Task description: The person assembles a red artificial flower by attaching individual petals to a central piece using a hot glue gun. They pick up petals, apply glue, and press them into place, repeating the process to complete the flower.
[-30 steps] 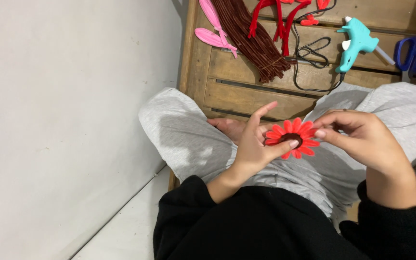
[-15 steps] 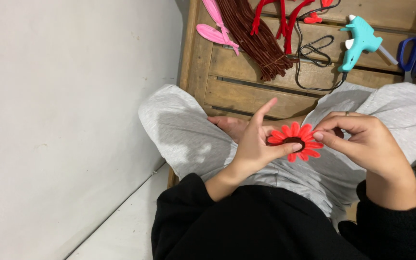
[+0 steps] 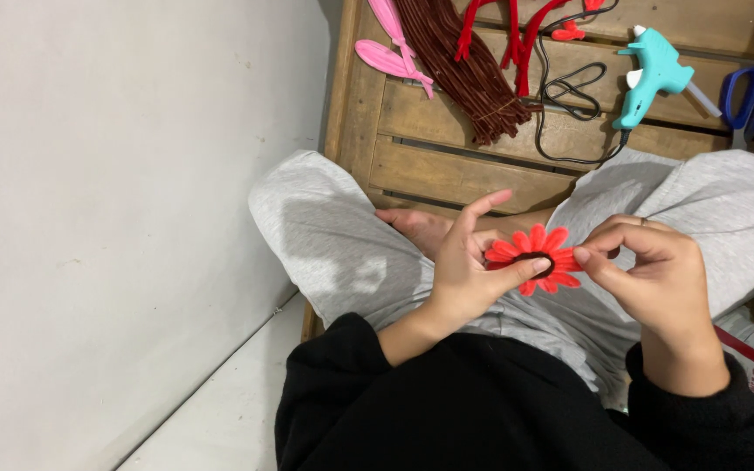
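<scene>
My left hand (image 3: 462, 275) pinches the red petalled craft flower with a dark ring centre (image 3: 533, 259) between thumb and fingers, index finger raised. My right hand (image 3: 652, 275) nips its right-side petals, fingers curled. Beyond my hands lie a teal glue gun (image 3: 649, 73) and a brown pipe-cleaner bundle (image 3: 460, 65).

A plain pale wall (image 3: 115, 174) is seen on the left, met below by a white floor (image 3: 220, 410). A slatted wooden pallet (image 3: 447, 166) is laid alongside, dimly lit.
</scene>
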